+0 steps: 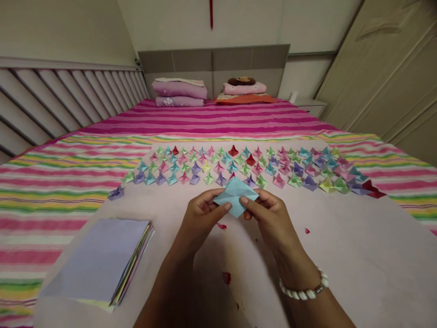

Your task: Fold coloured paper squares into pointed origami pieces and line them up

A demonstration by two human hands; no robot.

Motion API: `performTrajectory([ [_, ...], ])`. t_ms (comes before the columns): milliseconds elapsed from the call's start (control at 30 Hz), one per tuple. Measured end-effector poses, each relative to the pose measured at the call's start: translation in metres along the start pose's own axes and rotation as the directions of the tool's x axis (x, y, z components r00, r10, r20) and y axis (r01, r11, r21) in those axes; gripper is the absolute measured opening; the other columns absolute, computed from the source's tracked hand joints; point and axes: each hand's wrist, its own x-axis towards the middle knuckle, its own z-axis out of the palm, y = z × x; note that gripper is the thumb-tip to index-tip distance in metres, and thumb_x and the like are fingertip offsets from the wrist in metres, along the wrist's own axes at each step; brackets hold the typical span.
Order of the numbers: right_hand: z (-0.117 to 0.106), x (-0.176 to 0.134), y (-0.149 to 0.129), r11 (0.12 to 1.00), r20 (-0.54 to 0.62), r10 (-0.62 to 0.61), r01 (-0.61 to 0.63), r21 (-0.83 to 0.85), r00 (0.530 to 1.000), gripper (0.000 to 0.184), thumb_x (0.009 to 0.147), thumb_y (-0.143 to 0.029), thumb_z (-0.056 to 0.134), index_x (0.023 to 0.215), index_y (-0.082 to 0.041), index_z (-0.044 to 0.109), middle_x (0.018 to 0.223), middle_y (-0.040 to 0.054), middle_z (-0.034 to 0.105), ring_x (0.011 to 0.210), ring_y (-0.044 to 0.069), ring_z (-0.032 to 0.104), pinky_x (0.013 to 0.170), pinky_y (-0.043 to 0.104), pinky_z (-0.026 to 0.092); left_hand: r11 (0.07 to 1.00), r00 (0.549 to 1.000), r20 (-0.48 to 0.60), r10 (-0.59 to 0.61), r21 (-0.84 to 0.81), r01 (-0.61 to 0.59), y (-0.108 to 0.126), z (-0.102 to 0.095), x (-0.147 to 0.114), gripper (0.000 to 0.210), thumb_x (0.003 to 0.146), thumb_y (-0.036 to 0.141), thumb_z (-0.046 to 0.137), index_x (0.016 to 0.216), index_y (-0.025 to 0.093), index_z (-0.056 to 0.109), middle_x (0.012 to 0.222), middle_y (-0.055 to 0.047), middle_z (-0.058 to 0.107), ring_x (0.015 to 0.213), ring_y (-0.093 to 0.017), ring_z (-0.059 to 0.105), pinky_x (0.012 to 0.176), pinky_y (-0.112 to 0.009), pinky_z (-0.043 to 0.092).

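Note:
A light blue sheet of origami paper (pixel 235 193), creased and turned corner-up like a diamond, is held up between both hands. My left hand (pixel 205 214) pinches its left side, thumb in front and fingers behind. On the right side my right hand (pixel 269 212) grips it the same way, its thumb pressed near the lower middle. Beyond the hands stand rows of small folded paper figures (pixel 233 151) in several colours on a pale sheet (pixel 164 255). A stack of square paper (pixel 102 255), lilac on top, lies left of my left forearm.
Small red scraps (pixel 227 277) are scattered on the pale sheet. Under it is a bed with a striped cover (pixel 44 182). Folded purple bedding (pixel 180 89) and a pink and orange pile (pixel 246 93) lie by the headboard (pixel 191 61). A slatted rail (pixel 68 95) runs along the left.

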Motion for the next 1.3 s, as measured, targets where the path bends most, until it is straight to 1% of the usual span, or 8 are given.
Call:
performTrajectory([
  [200,0.003,-0.002,-0.003,0.999,0.015,0.032,-0.032,0.002,0.999,0.016,0.069,-0.031,0.079,0.073,-0.018,0.07,0.052,-0.0033,0.06,0.046,0.01,0.05,0.048,0.023,0.038,0.999,0.999,0.023,-0.031,0.045,0.03,-0.005,-0.007,0.001,0.029,0.076,0.028,0.075,0.104,0.019,0.073,0.08,-0.002,0.075,0.07,-0.013,0.067,0.069,-0.026,0.056],
  [433,0.001,0.0,-0.003,0.997,0.026,0.06,-0.061,0.052,0.998,0.011,0.068,-0.025,0.077,0.073,-0.018,0.071,0.049,-0.0036,0.059,0.046,0.01,0.05,0.05,0.024,0.038,0.999,1.0,0.018,-0.025,0.021,0.025,-0.006,-0.009,0.001,0.014,0.079,0.023,0.068,0.089,0.021,0.077,0.081,-0.001,0.075,0.075,-0.016,0.07,0.073,-0.029,0.057],
  [600,0.001,0.001,-0.006,0.987,0.044,0.094,-0.099,0.124,0.995,0.004,0.07,-0.02,0.069,0.073,-0.017,0.07,0.051,-0.0024,0.06,0.05,0.011,0.051,0.054,0.024,0.04,0.997,0.999,0.033,-0.028,0.07,0.025,-0.003,-0.007,-0.002,0.017,0.078,0.021,0.065,0.089,0.02,0.078,0.082,-0.002,0.076,0.082,-0.018,0.07,0.08,-0.03,0.054],
  [733,0.001,0.0,-0.009,0.973,0.093,0.071,-0.089,0.213,0.993,0.013,0.072,-0.027,0.063,0.072,-0.016,0.07,0.052,0.0011,0.06,0.052,0.014,0.052,0.054,0.026,0.04,0.992,1.0,0.003,0.011,0.123,-0.011,-0.001,-0.003,-0.001,0.018,0.076,0.032,0.07,0.085,0.018,0.078,0.078,-0.004,0.075,0.077,-0.018,0.067,0.072,-0.029,0.054],
  [833,0.0,0.001,-0.009,0.979,0.093,0.088,-0.103,0.175,0.992,0.021,0.075,-0.037,0.068,0.073,-0.016,0.07,0.053,0.0,0.058,0.051,0.013,0.049,0.052,0.025,0.038,0.977,0.997,-0.061,0.053,0.208,-0.039,-0.003,0.001,0.001,0.016,0.071,0.032,0.077,0.079,0.018,0.077,0.066,-0.001,0.07,0.062,-0.013,0.061,0.057,-0.024,0.051],
  [1000,0.001,0.002,-0.003,0.991,0.007,0.119,-0.119,0.056,0.993,0.022,0.058,-0.029,0.085,0.065,-0.016,0.068,0.054,-0.0041,0.054,0.049,0.009,0.042,0.049,0.023,0.033,0.965,0.995,-0.025,0.093,0.248,-0.084,-0.008,0.004,0.0,0.011,0.072,0.027,0.076,0.078,0.018,0.075,0.056,0.003,0.06,0.05,-0.008,0.048,0.046,-0.019,0.041],
  [1200,0.0,0.001,-0.003,0.994,0.006,0.106,-0.106,0.03,0.994,0.021,0.063,-0.031,0.082,0.06,-0.017,0.066,0.051,-0.0046,0.051,0.049,0.01,0.041,0.048,0.023,0.031,0.953,0.987,-0.028,0.159,0.265,-0.146,-0.008,0.0,0.0,0.012,0.074,0.025,0.076,0.085,0.02,0.073,0.074,0.0,0.065,0.063,-0.01,0.055,0.055,-0.021,0.047],
  [1300,0.001,0.001,-0.004,0.994,0.016,0.11,-0.111,0.018,0.994,0.022,0.063,-0.032,0.081,0.06,-0.017,0.066,0.051,-0.0044,0.051,0.049,0.01,0.04,0.048,0.024,0.031,0.938,0.977,0.023,0.21,0.277,-0.208,-0.006,-0.002,0.0,0.01,0.076,0.024,0.074,0.086,0.022,0.075,0.087,-0.002,0.067,0.075,-0.013,0.06,0.064,-0.023,0.05],
])
